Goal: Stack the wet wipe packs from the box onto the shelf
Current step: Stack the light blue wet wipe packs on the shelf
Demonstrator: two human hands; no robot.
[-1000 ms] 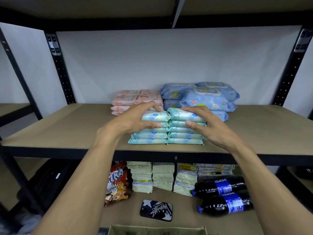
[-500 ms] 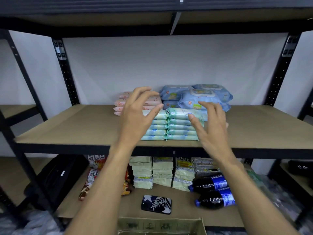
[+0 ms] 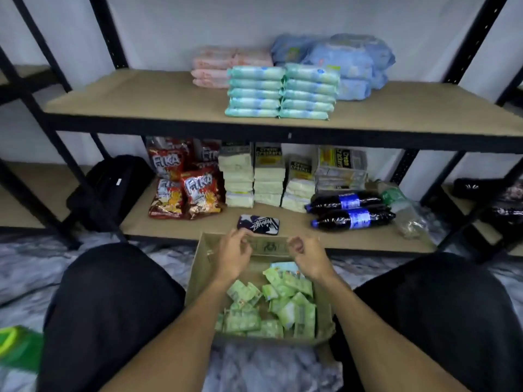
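Wet wipe packs (image 3: 291, 309) loose in box (image 3: 198, 267), left hand (image 3: 235, 257) and right hand (image 3: 307, 257) above, loosely curled, seemingly empty.

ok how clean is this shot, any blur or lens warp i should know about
Head view: soft all over, worst on the blue packs on the upper shelf, whose print is unreadable; the left hand and right hand over the box look smeared; wide-angle warp splays the black uprights outward; light is dim and even, no strong glare, darker under that shelf.
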